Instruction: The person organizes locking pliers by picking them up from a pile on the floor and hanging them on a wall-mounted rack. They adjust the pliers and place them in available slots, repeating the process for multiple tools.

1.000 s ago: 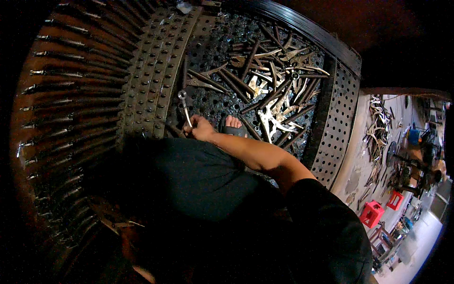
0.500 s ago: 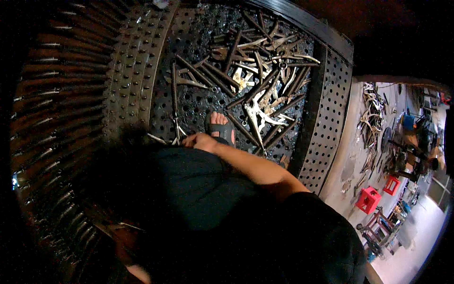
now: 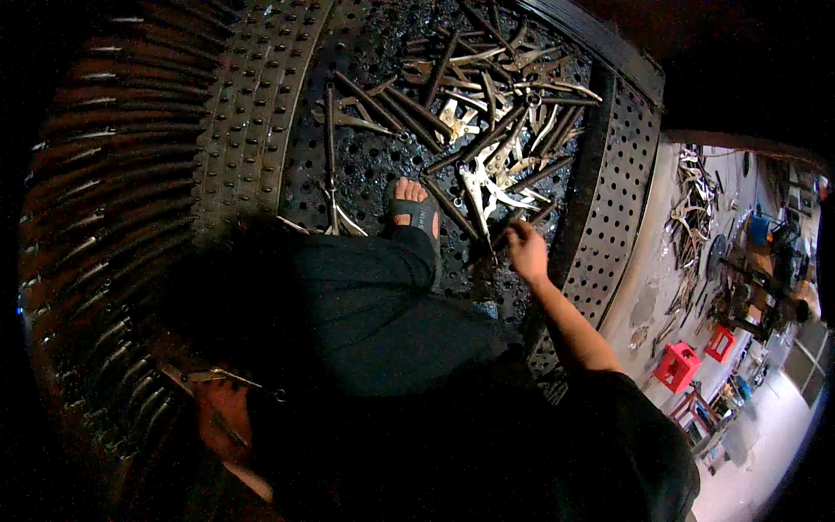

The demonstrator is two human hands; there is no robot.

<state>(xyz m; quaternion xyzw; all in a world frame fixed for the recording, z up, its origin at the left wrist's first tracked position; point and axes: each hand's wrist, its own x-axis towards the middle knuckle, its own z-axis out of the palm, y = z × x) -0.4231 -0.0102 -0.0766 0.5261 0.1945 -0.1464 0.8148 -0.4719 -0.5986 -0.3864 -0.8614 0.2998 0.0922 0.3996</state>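
Note:
My left hand (image 3: 226, 418) is at the lower left in deep shadow, closed around a slim metal tool (image 3: 217, 374) whose shiny edge shows above the fingers. Out to the right, my right hand (image 3: 528, 254) reaches down at the near edge of a heap of plier-like tools (image 3: 483, 187) with dark handles and bright metal jaws. Its fingers are curled over a dark handle end; what lies between them is hidden. By my sandalled foot (image 3: 413, 209), a single plier-like tool (image 3: 331, 187) lies with its dark handle pointing away.
Rows of rods with shiny ends (image 3: 96, 183) line the left side, beside a studded metal strip (image 3: 248, 122). A perforated metal wall (image 3: 613, 183) bounds the heap on the right. Beyond it are more metal pieces (image 3: 691, 209) and a red crate (image 3: 677, 367) on the floor.
My right hand has moved right, from beside the foot to the near edge of the heap. My left hand has come further into view with the metal tool.

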